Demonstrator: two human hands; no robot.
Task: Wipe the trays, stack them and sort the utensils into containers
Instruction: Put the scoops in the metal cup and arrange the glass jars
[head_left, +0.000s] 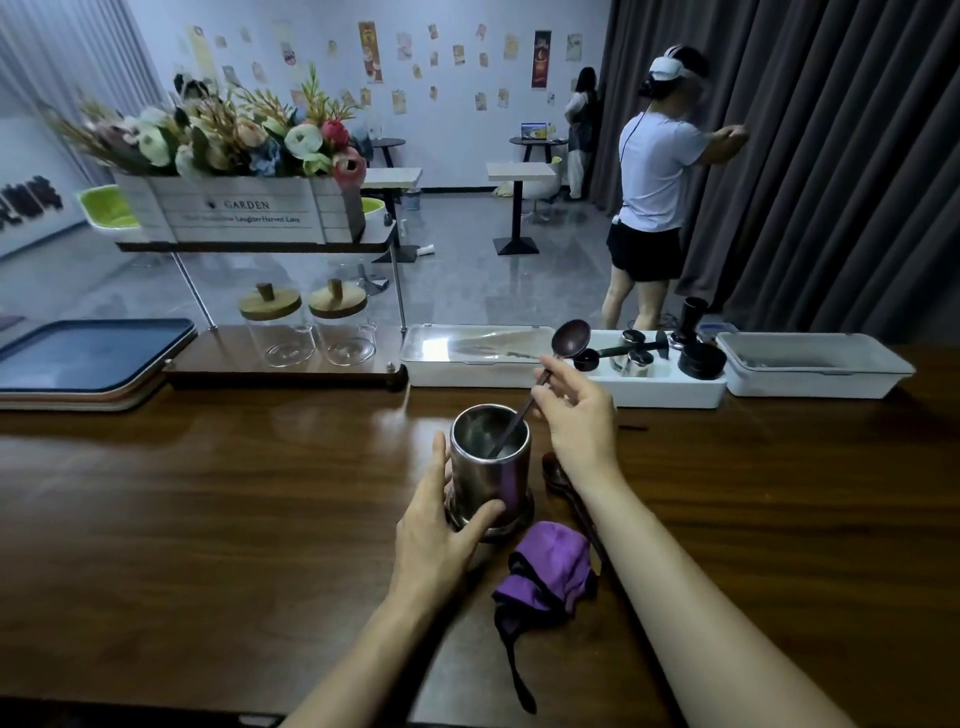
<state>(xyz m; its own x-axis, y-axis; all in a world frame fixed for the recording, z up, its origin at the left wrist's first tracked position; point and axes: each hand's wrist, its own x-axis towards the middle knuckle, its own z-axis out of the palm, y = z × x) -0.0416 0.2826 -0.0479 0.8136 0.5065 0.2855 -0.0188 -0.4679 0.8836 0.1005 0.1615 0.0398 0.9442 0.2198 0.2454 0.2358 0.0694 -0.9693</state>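
While the head view looks down the wooden desk (208, 519), both hands are busy near its middle. Left hand (441, 525) grips the steel utensil cup (491, 467) low down: thumb across the front, fingers wrapped round the left side. Cup is upright on a round metal base, mid-desk, slightly toward the near edge.

Right hand (576, 415) pinches the handle of a dark wooden spoon (570, 339) between thumb and fingertips. Spoon is tilted, bowl up and to the right, handle end down inside the cup and touching its inner wall.

Second spoon (556, 475) lies flat on the desk just right of the cup, partly hidden under the right forearm. Purple cloth (550, 566) is crumpled on the desk just beside the cup's base, on the near-right side, with a dark strap trailing toward the near edge.

Trays (93, 356) are stacked at the far left edge, blue one on top of paler ones.

Far edge, left to right:
- two-tier rack with two glass jars (278, 327) with wooden lids below and a "GARDEN" flower box (239, 208) on top
- white lidded box (478, 353)
- white open organiser (660, 384) holding dark coffee tools
- another white lidded box (815, 364) near the far right corner

Beyond the desk, a person in a headset (654, 171) stands at a dark curtain.
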